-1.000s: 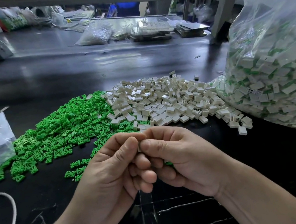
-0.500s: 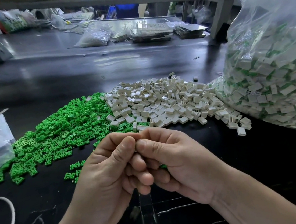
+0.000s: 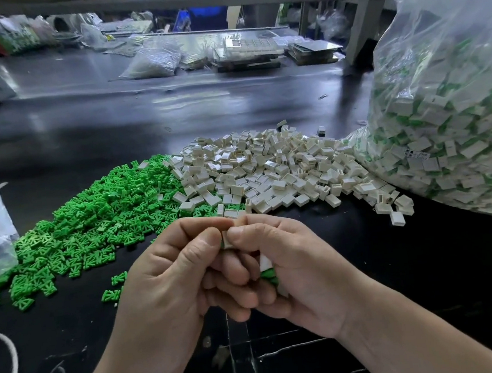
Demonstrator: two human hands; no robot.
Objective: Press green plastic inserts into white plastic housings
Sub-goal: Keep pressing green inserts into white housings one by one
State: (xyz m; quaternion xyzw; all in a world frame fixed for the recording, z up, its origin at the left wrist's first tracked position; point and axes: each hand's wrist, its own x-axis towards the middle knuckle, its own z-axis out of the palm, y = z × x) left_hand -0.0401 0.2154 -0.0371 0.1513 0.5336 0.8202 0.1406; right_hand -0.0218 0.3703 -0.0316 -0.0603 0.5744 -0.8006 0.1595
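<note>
Thumbs do the work on this one. Both hands meet low in the middle of the view, over the black table [image 3: 430, 273]. The left hand [image 3: 170, 285] and the right hand [image 3: 302, 271] each pinch the same white housing [image 3: 227, 239] between thumb and curled forefinger, so neither hand has any slack in it. The green insert going into it is pretty much hidden behind the thumbs, so I can't tell how far it's seated. Looks like mid-press to me.

Tips: push straight along the slot, not at an angle, or those thin green legs probably bend or jam. Support the housing on its flat faces, squeeze evenly, and I'd guess you feel a click when it's home. Check the green sits flush before letting go.

The right hand also tucks spare parts [image 3: 264, 264] under its lower fingers, white and green. That saves trips to the pile of green inserts [image 3: 105, 213] and the pile of white housings [image 3: 267, 172] just beyond the hands. Don't clench so hard that the spares slip out. Done ones presumably go in the big clear bag [image 3: 446, 141] on the right.
</note>
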